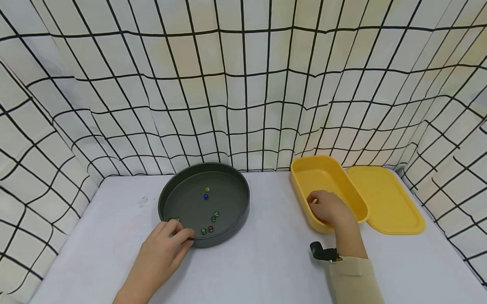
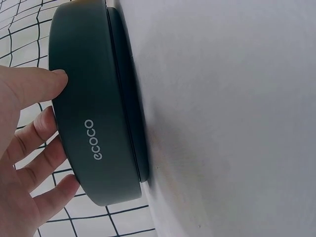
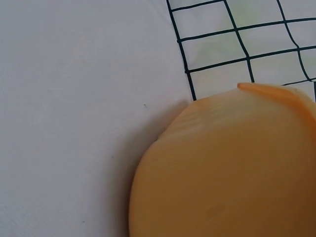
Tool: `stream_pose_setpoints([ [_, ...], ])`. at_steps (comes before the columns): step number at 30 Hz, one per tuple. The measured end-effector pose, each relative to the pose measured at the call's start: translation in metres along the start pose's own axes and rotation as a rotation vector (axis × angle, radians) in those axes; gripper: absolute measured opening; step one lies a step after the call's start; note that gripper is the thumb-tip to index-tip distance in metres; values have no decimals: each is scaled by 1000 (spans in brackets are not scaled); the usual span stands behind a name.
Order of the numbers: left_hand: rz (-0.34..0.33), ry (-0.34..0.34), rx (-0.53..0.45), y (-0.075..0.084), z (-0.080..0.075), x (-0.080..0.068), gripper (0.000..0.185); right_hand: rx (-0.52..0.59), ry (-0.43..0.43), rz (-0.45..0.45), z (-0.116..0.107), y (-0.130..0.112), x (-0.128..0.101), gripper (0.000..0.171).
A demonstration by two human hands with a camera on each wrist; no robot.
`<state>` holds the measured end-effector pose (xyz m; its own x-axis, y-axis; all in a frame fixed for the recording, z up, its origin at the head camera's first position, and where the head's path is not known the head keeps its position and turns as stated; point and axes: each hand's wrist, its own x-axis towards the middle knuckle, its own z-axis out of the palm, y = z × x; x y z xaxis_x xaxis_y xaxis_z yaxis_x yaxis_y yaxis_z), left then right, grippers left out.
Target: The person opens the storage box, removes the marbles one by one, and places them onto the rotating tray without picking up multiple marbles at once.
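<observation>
Grey and round, the shallow metal-look dish [image 1: 205,203] sat left of centre on the white table [image 1: 265,269], small glass marbles [image 1: 206,196] scattered inside. The left hand [image 1: 166,246] was right on its near-left rim, thumb on the outer wall and fingers curled over the edge, gripping it. Over to the right, the yellow oblong plastic tub [image 1: 326,189] lay with its long axis running near to far, its flat yellow lid [image 1: 386,200] just beside it. The right hand [image 1: 329,209] reached into the tub's near end, fingers curled; whether it pinched anything, I couldn't tell.
</observation>
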<state>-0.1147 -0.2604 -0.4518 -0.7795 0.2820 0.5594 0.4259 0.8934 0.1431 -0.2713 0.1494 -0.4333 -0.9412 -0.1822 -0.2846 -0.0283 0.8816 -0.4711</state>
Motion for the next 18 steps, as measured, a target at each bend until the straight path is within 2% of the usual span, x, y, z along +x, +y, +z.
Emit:
stream_pose_setpoints([
  [4, -5, -4, 1, 0, 1, 0, 25, -7, -34, -4, 1, 2, 1, 26],
  [12, 4, -5, 0, -1, 2, 1, 26, -49, -92, -27, -9, 4, -11, 16],
  [18, 12, 1, -1, -3, 3, 0, 23, 10, -124, -38, -6, 6, -10, 29],
])
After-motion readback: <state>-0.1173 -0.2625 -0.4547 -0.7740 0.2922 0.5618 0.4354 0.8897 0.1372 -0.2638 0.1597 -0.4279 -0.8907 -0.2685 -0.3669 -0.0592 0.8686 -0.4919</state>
